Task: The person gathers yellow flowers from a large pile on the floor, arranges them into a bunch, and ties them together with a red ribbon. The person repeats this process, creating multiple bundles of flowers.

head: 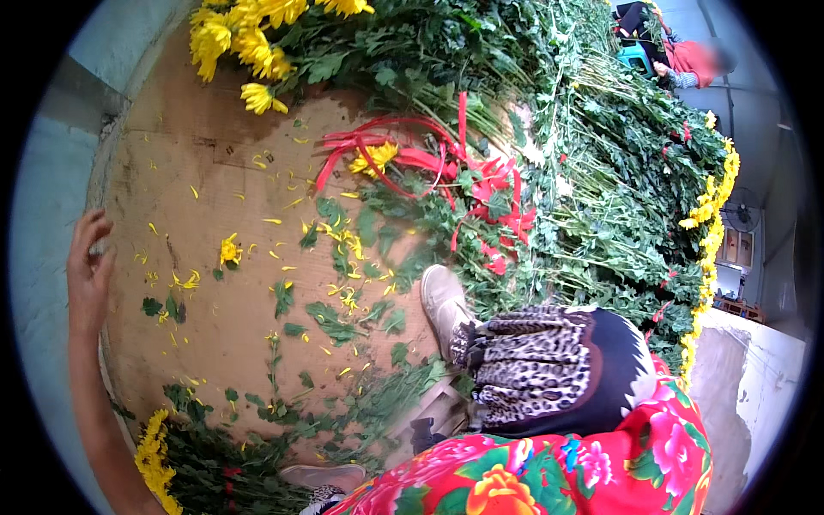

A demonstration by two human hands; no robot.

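Note:
My left hand is raised at the far left, in front of the pale blue wall. Its fingers are loosely bent and apart, and nothing shows in them. My right hand is out of view. Before me lies brown cardboard strewn with yellow petals and torn leaves. Red ribbon strips lie tangled beside a loose yellow chrysanthemum head. At the top, cut chrysanthemum stems carry yellow blooms. Below my left forearm rests a bunch with yellow flower heads and a red tie.
A long heap of leafy chrysanthemum stems runs along the right, edged with yellow blooms. My shoe stands at the heap's near side. Another person sits at the upper right by a teal plastic stool. A fan stands beyond.

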